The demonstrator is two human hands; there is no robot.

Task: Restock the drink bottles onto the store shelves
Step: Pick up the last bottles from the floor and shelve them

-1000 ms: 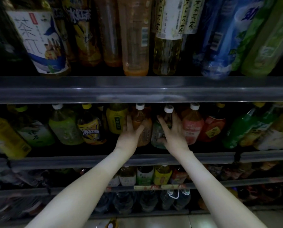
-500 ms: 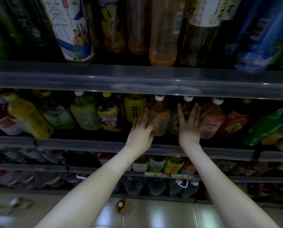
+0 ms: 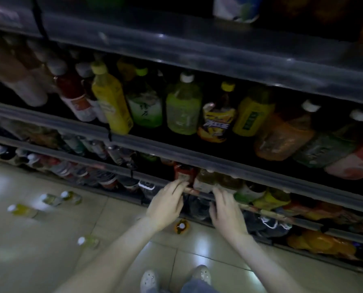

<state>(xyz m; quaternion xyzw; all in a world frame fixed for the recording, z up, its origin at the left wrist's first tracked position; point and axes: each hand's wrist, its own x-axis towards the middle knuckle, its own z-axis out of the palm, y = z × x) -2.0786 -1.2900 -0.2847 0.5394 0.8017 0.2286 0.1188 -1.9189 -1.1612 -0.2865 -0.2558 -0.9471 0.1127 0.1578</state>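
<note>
The left grip (image 3: 165, 205) and the right grip (image 3: 227, 212) are found at centre frame, both spread apart with fingers fairly straight, and nothing is held in either. Fingertips are laid on the front rail (image 3: 197, 193) of a lower shelf, though the exact contact is lost to blur.

Half a second back both were pressed against the white-capped tea bottles (image 3: 282, 138) one shelf up. Those are now left alone at the right of the frame, standing in their row. The view has been swung down and leftward too, so the floor (image 3: 49, 261) is brought in. It is judged that the upper row is finished with, and that the lower shelf or the waiting stock is being turned to.

Just beyond the left fingertips a red-topped bottle (image 3: 183, 173) is seen, with paler bottles (image 3: 210, 180) beside it behind the rail. Further out, stock still to be shelved is spotted. Loose bottles (image 3: 22, 210) with white caps and pale yellow contents are scattered on the tiles at lower left, well apart from the grips. One orange bottle (image 3: 181, 226) is set on the floor just below them. Everything is smeared by motion, and no label can be read.
</note>
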